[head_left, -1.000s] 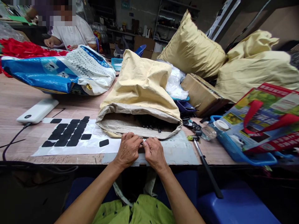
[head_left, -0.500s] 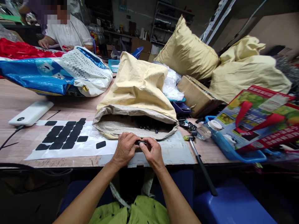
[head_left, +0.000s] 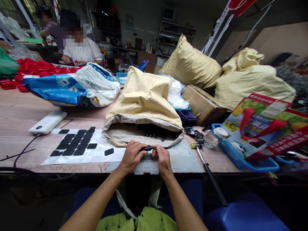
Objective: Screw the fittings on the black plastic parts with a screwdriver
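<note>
Small black part, one, by the near edge of the surface: left hand pinching it, best kept steady; right hand at its tip, grip unclear.

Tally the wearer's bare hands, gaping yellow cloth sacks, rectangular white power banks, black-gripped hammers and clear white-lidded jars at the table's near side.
Bare hands: 2
Yellow sack: 1
White power bank: 1
Hammer: 1
Lidded jar: 1
Total: 6

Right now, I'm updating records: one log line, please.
left hand: holds black piece | right hand: at its end | sack: mouth open
</note>
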`<state>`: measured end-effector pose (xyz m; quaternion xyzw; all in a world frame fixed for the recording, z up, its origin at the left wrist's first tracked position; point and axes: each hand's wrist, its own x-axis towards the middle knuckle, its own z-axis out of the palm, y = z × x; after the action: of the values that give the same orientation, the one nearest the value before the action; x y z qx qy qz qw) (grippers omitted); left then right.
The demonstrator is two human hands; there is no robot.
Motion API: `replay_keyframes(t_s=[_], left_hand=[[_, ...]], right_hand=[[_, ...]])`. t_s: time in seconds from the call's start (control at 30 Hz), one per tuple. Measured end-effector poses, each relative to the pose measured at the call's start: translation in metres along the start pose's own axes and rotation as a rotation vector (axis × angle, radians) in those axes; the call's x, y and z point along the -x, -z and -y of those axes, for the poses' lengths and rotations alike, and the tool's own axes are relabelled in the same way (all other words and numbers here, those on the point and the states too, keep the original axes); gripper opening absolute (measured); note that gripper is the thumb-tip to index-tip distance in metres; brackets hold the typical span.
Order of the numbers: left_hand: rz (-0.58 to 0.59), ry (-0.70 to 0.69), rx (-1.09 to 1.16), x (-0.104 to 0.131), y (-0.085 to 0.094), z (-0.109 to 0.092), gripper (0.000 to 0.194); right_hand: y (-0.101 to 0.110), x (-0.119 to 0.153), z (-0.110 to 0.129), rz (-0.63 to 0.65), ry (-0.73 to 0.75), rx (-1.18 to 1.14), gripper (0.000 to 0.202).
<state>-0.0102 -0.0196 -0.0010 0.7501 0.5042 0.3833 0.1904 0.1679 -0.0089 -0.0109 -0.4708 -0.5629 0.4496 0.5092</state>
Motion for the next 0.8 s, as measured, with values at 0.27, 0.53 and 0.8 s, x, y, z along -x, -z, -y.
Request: replay_keyframes(t_s=[0.27,0.53,0.8], left_hand=[[0.055,0.001,0.047,-0.001,0.002,-0.001,0.028],[0.118,0.311,0.589,0.053,0.000,-0.049,0.038],[0.140,0.645,0.912,0.068,0.001,-0.060,0.051]], right_hand=[[0.000,0.000,0.002,-0.011,0.019,-0.024,0.051],[0.000,0.000,0.004,-0.032,0.026,-0.110,0.052],[0.000,0.001,0.006,-0.042,0.013,-0.117,0.054]])
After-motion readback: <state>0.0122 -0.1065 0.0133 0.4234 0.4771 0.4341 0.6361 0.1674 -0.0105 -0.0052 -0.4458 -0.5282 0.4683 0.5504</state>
